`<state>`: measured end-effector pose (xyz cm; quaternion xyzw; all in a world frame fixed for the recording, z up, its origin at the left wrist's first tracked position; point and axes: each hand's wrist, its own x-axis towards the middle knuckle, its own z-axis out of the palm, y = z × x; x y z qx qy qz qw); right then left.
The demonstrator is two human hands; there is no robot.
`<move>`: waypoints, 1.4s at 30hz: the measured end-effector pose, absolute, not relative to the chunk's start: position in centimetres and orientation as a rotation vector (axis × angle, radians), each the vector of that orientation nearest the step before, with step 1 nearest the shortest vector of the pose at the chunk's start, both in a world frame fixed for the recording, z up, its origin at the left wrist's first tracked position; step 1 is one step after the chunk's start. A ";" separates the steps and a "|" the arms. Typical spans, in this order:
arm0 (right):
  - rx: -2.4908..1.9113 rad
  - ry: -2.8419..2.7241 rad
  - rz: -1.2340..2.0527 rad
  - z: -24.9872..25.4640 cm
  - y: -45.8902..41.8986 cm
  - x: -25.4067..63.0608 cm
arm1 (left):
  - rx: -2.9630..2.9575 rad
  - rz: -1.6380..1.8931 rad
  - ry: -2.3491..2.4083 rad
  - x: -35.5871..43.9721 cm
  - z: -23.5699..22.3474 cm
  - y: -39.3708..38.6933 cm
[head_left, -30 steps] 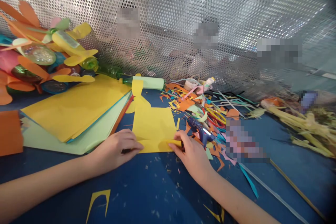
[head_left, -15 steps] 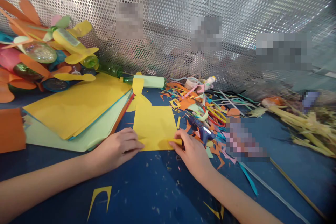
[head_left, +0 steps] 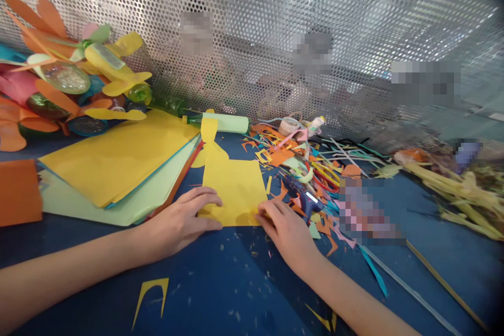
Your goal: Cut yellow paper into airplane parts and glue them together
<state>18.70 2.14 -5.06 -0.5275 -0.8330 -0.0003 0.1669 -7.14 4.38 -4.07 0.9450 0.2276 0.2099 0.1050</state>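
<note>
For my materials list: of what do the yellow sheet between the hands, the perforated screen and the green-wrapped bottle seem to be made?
Yellow sheet: matte paper or thin card, as its even, opaque surface suggests.
Perforated screen: probably metal, shiny and silvery around its holes.
Green-wrapped bottle: apparently glossy green plastic, translucent at its neck, though glass is possible; its wrap resembles matte paper.

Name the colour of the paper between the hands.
The paper is plain yellow; see the head view.
</note>
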 end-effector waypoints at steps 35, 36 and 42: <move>-1.089 -2.690 -0.094 -4.0 0.3 17.4 | 3.006 0.315 0.755 -5.5 -4.0 2.5; -1.102 -2.690 -0.101 -4.0 0.3 17.4 | 3.005 0.316 0.749 -5.5 -3.9 2.5; -1.086 -2.700 -0.252 -3.6 0.1 17.6 | 3.024 0.435 0.752 -5.5 -4.0 2.4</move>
